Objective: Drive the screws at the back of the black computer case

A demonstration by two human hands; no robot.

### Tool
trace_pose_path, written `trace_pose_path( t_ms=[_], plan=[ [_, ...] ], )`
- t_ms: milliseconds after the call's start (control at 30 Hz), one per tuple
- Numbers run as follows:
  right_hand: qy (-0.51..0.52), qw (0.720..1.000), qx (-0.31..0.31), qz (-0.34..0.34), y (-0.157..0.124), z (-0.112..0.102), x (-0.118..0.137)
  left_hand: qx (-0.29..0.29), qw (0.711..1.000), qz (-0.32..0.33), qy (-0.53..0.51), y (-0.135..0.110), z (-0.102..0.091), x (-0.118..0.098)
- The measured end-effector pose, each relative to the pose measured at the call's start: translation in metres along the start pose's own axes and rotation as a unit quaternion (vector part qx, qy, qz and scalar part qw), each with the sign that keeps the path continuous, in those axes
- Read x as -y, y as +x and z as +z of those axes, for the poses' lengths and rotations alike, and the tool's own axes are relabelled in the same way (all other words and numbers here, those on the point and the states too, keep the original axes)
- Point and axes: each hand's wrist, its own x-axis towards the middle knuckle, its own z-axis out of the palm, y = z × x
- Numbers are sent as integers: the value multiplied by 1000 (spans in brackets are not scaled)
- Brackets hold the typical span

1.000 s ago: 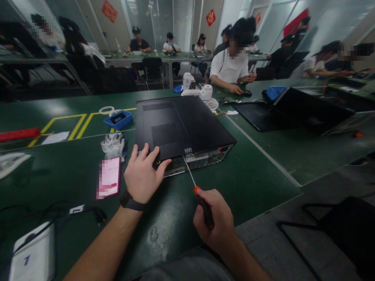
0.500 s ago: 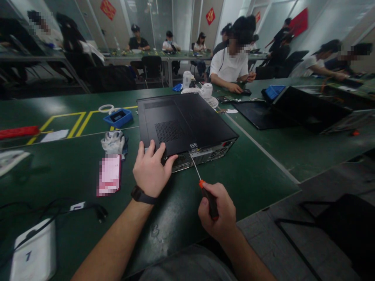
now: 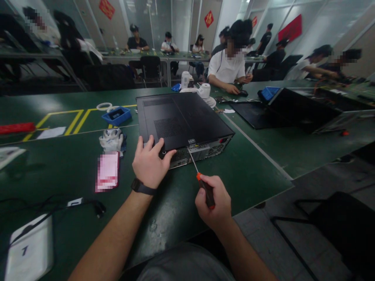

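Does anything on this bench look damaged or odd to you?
One thing: a pale, rough-looking mark on the green tabletop, between the left hand and the near edge. It breaks the plain green around it; wear or residue, I can't tell. The black computer case shows no obvious damage.

Your case [image 3: 193,117] is black, its label [image 3: 191,141] patterned black and white; your screwdriver's handle [image 3: 209,194] is black and orange-red. You have a green table [image 3: 254,171] striped yellow, a blue tray [image 3: 117,120], a black watch [image 3: 137,185].
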Motion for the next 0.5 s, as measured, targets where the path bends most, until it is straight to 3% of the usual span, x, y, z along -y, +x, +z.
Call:
trace_pose_path(
  t_ms=[233,500],
  plan=[
    [-37,999,-14,31,-4,0,3,39,999,-7,17,3,-8,-7],
    [-114,991,-62,17,-10,-8,2,47,996,77,-12,5,-2,-20]
  ],
)
